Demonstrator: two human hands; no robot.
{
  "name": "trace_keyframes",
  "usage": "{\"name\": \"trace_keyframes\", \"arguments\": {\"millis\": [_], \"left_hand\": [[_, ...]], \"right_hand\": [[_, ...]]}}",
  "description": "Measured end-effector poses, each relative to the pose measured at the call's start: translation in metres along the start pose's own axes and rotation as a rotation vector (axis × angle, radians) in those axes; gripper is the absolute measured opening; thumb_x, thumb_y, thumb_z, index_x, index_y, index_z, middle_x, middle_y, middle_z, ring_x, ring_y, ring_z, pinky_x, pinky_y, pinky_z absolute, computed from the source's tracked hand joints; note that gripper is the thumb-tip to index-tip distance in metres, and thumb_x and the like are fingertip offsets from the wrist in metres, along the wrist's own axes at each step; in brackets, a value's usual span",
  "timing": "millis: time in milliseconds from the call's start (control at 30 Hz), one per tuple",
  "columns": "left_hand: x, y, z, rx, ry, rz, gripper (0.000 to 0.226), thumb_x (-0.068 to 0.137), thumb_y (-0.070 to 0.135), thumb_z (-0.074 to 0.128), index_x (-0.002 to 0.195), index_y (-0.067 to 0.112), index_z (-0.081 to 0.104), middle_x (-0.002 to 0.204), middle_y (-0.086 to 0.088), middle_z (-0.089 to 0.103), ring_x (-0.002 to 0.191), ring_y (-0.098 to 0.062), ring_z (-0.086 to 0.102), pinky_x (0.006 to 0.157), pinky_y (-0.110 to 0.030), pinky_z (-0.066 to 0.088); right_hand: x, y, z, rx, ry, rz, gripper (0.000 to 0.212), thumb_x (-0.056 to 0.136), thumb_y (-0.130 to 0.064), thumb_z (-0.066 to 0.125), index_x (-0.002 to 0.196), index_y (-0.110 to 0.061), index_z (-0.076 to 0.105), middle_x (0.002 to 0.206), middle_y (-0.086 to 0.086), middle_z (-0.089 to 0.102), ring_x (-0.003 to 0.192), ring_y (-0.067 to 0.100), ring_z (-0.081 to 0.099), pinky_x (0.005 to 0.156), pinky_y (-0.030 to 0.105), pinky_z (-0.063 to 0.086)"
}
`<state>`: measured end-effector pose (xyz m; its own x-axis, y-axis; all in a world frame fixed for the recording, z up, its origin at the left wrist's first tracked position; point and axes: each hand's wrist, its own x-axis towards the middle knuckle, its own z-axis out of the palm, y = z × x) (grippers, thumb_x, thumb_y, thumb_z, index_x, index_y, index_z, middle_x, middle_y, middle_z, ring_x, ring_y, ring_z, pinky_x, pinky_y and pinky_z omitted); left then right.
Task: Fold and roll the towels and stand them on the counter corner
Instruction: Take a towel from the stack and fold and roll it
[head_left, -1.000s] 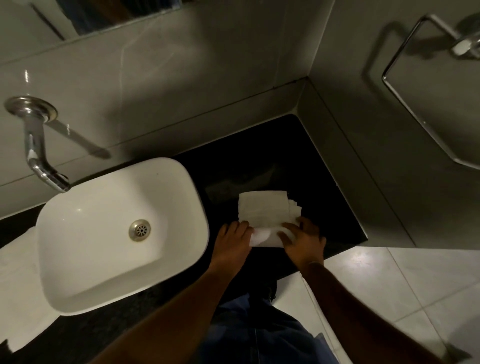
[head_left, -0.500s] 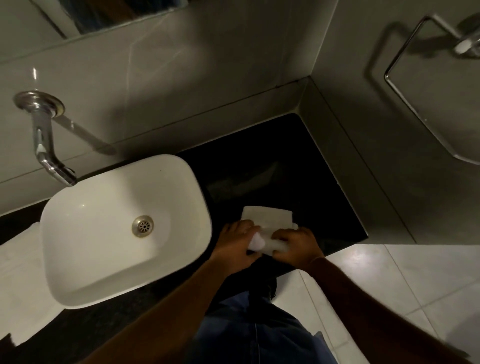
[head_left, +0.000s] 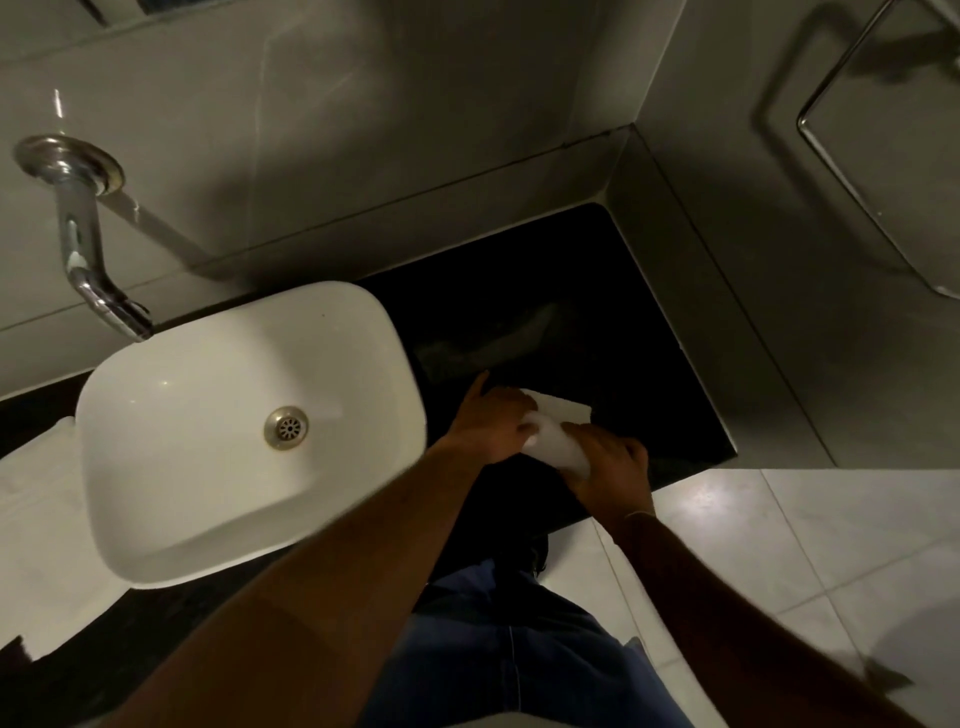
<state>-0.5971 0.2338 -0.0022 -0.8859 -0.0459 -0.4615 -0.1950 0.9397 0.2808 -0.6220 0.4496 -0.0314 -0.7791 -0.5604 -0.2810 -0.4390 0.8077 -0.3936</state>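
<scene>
A small white towel (head_left: 556, 434) lies mostly rolled on the black counter (head_left: 571, 291), right of the basin. Only a short flat flap shows beyond the roll. My left hand (head_left: 491, 421) presses on the roll's left end, index finger stretched toward the wall. My right hand (head_left: 610, 465) grips the roll's right end near the counter's front edge. The roll lies slanted, its near end hidden under my right hand. The counter corner at the back right is bare.
A white basin (head_left: 249, 431) fills the counter's left part, with a chrome wall spout (head_left: 88, 260) above it. More white towels (head_left: 36, 499) lie left of the basin. A metal towel ring (head_left: 852, 171) hangs on the right wall. Pale floor tiles (head_left: 779, 545) lie at the right.
The towel's flat part has shrunk as both hands rolled it away from me. The roll has grown thicker and turned slantwise. My left index finger now points out.
</scene>
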Motion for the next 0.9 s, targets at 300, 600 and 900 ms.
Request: {"name": "trace_keyframes", "arguments": {"millis": [300,600,900], "left_hand": [[-0.028,0.042,0.046,-1.152,0.272,-0.618,0.105,0.075,0.039,0.089,0.156,0.019,0.025,0.152,-0.012,0.045,0.137,-0.030,0.049,0.109,-0.041,0.046],[-0.003,0.046,0.056,-1.536,0.047,-0.691,0.065,0.079,0.027,0.087,0.137,0.023,0.058,0.125,-0.010,0.070,0.111,-0.029,0.069,0.099,-0.051,0.058],[0.031,0.055,0.033,-1.619,-0.027,-0.635,0.046,0.084,0.015,0.082,0.126,0.020,0.065,0.130,-0.016,0.068,0.117,-0.037,0.068,0.102,-0.052,0.055]], "right_hand": [[0.028,0.003,-0.010,0.063,-0.187,0.245,0.060,0.086,-0.061,0.057,0.138,-0.032,0.051,0.141,0.004,0.047,0.132,0.029,0.041,0.110,0.048,0.026],[0.005,-0.007,-0.003,0.091,0.014,0.242,0.071,0.089,-0.063,0.053,0.148,-0.029,0.034,0.147,0.005,0.041,0.135,0.030,0.037,0.111,0.048,0.031],[-0.014,0.003,0.013,-0.130,0.118,0.031,0.064,0.072,-0.024,0.082,0.130,-0.021,0.055,0.138,0.017,0.048,0.123,0.040,0.044,0.092,0.048,0.053]]}}
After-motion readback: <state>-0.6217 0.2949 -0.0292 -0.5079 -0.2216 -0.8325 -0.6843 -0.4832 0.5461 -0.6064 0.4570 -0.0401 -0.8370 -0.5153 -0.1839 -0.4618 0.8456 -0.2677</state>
